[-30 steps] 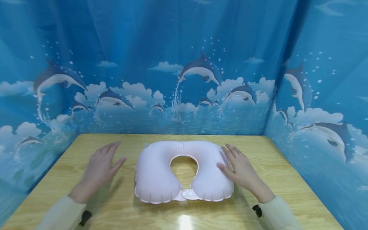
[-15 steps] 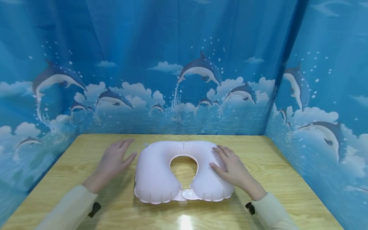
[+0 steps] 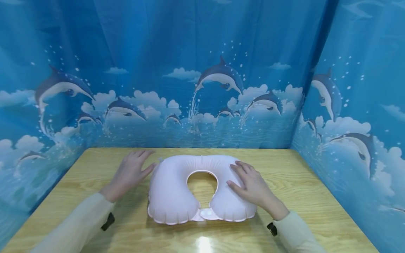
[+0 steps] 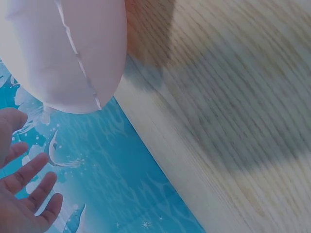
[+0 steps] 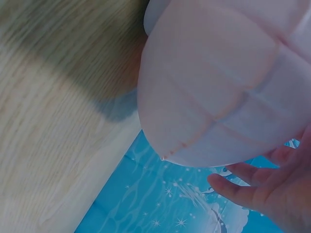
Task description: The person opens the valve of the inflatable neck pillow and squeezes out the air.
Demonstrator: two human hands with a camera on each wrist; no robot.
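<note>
An inflated, pale pinkish-white U-shaped neck pillow [image 3: 172, 191] lies on the table with its opening toward me. Its two ends meet at a small white snap tab [image 3: 207, 213]. My left hand [image 3: 131, 172] hovers by the pillow's far left side, fingers spread, thumb tip right at its edge. In the left wrist view those fingers [image 4: 30, 182] are extended and hold nothing. My right hand [image 3: 253, 186] lies over the pillow's right lobe, fingers extended across it. The right wrist view shows that hand [image 5: 286, 189] beside the seamed side of the pillow [image 5: 214, 87].
The wood-grain table [image 3: 316, 211] is bounded at the back and sides by a blue curtain [image 3: 164, 52] printed with dolphins and clouds. A dark strap piece [image 3: 108, 221] shows at the left cuff, and a similar dark piece [image 3: 272, 229] at the right.
My left hand has moved rightward and away from me, up to the pillow's left edge. My right hand has shifted left, farther over the right lobe. The pillow has stayed in place.
</note>
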